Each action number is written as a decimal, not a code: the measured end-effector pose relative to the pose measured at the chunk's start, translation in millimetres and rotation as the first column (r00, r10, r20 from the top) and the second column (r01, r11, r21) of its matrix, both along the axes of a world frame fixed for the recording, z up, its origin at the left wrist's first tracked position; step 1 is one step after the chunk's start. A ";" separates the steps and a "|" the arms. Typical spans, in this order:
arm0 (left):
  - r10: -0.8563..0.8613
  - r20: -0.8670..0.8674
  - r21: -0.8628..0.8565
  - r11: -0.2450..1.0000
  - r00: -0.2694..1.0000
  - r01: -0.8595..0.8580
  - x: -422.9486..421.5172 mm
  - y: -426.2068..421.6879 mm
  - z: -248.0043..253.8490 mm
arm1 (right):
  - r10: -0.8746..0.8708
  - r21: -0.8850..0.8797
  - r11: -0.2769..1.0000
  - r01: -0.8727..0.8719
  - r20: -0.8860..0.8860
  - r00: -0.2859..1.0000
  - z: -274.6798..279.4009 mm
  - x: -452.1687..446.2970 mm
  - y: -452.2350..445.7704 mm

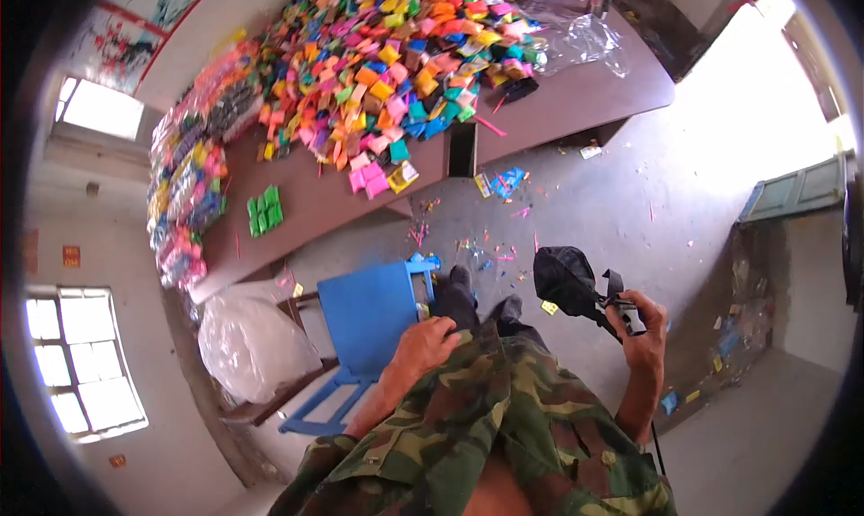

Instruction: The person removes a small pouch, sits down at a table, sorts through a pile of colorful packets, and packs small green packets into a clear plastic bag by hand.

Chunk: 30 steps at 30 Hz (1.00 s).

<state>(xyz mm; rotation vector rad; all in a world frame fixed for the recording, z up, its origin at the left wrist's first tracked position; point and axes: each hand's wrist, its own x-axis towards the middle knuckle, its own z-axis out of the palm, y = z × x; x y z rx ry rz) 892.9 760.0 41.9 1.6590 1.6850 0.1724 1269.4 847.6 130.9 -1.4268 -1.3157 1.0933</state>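
Note:
My right hand is closed around the straps of a black fabric pouch-like thing, which hangs out to the left of the fingers above the floor. What exactly it is, I cannot make out. My left hand is beside the front edge of the camouflage jacket I wear. Its fingers are curled together, and whether they grip the cloth is hidden. Just left of that hand stands a blue chair.
Colourful small packets are heaped on a long brown table. Bagged bundles line its left end, with green packets nearby. A large clear plastic bag stands beside the chair. Scraps litter the floor.

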 end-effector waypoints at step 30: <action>-0.779 0.607 0.093 0.267 0.158 0.959 140.5 233.2 -129.6 | -0.974 -0.083 0.187 0.979 0.113 0.196 -91.9 -143.1 -152.4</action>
